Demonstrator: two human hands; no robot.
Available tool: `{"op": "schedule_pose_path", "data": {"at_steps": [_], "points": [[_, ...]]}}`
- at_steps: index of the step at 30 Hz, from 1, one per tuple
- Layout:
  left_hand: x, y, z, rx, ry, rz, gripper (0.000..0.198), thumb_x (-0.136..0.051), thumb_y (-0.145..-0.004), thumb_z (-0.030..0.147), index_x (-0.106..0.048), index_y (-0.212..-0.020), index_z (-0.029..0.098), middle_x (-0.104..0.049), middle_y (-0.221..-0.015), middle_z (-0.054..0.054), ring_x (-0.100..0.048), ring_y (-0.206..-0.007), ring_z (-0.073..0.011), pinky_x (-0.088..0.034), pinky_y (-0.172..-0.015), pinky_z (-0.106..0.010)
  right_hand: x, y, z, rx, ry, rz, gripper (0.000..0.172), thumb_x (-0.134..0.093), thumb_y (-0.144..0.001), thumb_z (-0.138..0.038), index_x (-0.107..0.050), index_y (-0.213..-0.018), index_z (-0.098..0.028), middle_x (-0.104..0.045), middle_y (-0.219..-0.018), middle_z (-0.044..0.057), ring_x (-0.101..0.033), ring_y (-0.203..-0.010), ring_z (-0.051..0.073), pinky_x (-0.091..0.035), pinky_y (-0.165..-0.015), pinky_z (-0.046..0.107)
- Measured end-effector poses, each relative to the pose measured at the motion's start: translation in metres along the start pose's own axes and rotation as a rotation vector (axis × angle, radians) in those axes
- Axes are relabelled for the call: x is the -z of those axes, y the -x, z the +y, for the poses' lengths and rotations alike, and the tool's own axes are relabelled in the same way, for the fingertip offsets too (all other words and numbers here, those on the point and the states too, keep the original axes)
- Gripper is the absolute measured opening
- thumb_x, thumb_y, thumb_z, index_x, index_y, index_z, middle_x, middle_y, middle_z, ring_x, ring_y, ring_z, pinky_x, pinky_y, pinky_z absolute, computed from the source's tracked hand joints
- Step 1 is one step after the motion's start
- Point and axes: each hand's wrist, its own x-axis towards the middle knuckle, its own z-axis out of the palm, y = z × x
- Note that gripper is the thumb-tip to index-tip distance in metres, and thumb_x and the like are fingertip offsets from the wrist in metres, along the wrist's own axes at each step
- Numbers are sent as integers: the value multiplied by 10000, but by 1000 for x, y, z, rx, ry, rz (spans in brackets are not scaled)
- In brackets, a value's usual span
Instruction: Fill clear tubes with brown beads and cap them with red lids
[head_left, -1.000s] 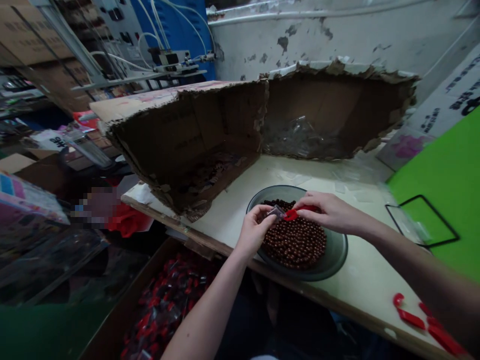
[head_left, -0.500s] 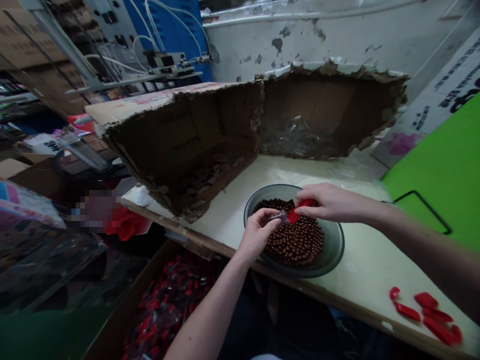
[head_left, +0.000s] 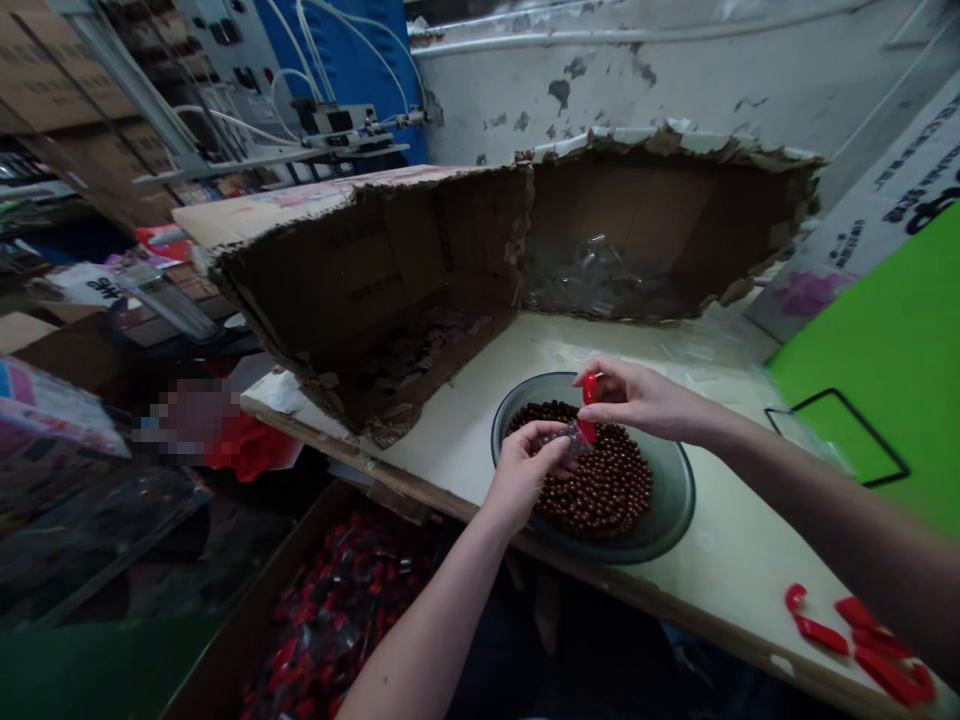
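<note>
A grey bowl (head_left: 671, 505) full of small dark brown beads (head_left: 604, 485) stands near the front edge of a pale table (head_left: 720, 560). Over the bowl, my left hand (head_left: 523, 468) is closed on a small clear plastic bag (head_left: 564, 438). My right hand (head_left: 637, 398) pinches a red scoop (head_left: 589, 405), held almost upright with its lower end at the mouth of the bag.
A torn cardboard box (head_left: 390, 270) lies open on its side behind the bowl. Several red scoops (head_left: 862, 640) lie at the table's right front edge. Below the table's front, a box (head_left: 330, 620) holds several red-and-clear packets. A green board (head_left: 892, 360) stands right.
My right hand has tipped the red scoop from lying nearly flat to almost upright over the bag. My left hand has stayed at the bowl's near left side with the bag.
</note>
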Motion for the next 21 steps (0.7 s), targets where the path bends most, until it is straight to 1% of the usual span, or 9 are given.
{"op": "schedule_pose_path", "data": {"at_steps": [4, 6, 9, 13, 17, 21], "points": [[0, 0, 4, -9, -19, -12, 282, -677, -747, 310, -656, -960, 126, -678, -794, -47, -607, -600, -96, -474, -548, -190, 7, -1, -5, -17, 73, -116, 334, -680, -757, -366, -511, -993, -200, -628, -730, -5, -613, -674, 158, -449, -576, 264], [-1, 1, 6, -19, -30, -9, 276, -680, -745, 300, -665, -957, 123, -680, -782, -47, -601, -593, -90, -477, -550, -187, 7, -2, -7, -27, 116, -146, 307, -676, -759, -377, -535, -962, -195, -631, -712, 0, -609, -652, 159, -436, -548, 260], [-2, 2, 7, -19, -23, 7, 272, -689, -736, 291, -671, -948, 122, -683, -771, -44, -601, -591, -89, -491, -558, -188, 3, -3, -7, -35, 121, -105, 248, -683, -749, -363, -546, -873, -198, -649, -689, 4, -616, -639, 162, -423, -541, 260], [-5, 6, 5, -12, -30, 36, 265, -689, -733, 282, -674, -945, 124, -684, -757, -35, -609, -587, -91, -512, -568, -199, -7, 1, -7, -100, -14, -43, 255, -701, -723, -353, -508, -800, -204, -655, -624, -7, -621, -608, 166, -429, -552, 270], [-11, 10, 3, -6, -33, 107, 268, -677, -737, 266, -677, -961, 120, -689, -754, -38, -611, -575, -91, -524, -585, -209, -16, 7, -7, -148, -122, 49, 290, -720, -700, -348, -482, -783, -204, -654, -595, -13, -617, -583, 153, -426, -541, 255], [-15, 12, 4, -21, 19, 140, 270, -683, -735, 271, -682, -955, 114, -694, -775, -47, -611, -576, -86, -516, -575, -191, -22, 10, -6, -156, -192, 130, 306, -738, -681, -333, -484, -794, -204, -651, -593, -24, -616, -570, 143, -432, -543, 248]]}}
